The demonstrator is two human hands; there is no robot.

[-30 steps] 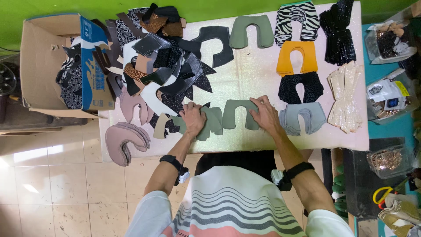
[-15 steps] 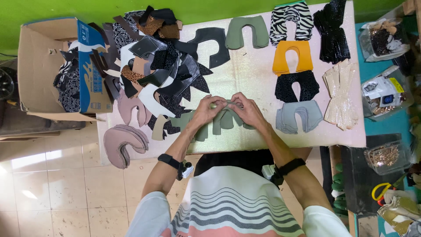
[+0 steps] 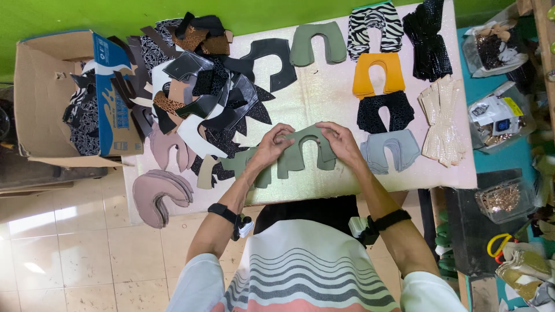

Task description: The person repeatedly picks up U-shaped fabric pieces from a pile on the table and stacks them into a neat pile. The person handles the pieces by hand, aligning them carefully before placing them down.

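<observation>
Green horseshoe-shaped shoe upper piece [image 3: 305, 151] sits lifted at the near middle of the pale table [image 3: 324, 104], pinched along its top edge by both hands: the left hand [image 3: 272, 144] grasps its left shoulder with thumb and fingers, the right hand [image 3: 341, 141] grasps the right shoulder the same way. More green cut pieces [image 3: 245, 164] lie under and just left of it, close to the table's near edge. Bare table surface opens between the hands and the far row, where another green upper [image 3: 312, 43] lies. To the right, a grey upper [image 3: 390, 151] lies just beside the right hand, with a black patterned one [image 3: 384, 111], a yellow one [image 3: 378, 75] and a zebra-striped one [image 3: 376, 22] lined up beyond it, and cream textured pieces [image 3: 442, 118] near the right edge. A tangled heap of black, white and leopard offcuts [image 3: 202, 98] crowds the left half. Pink uppers [image 3: 156, 193] hang over the near left corner. A cardboard box [image 3: 46, 92] stands off the left edge, holding dark patterned pieces. Clear plastic tubs [image 3: 503, 199] on the right hold small glittery bits
</observation>
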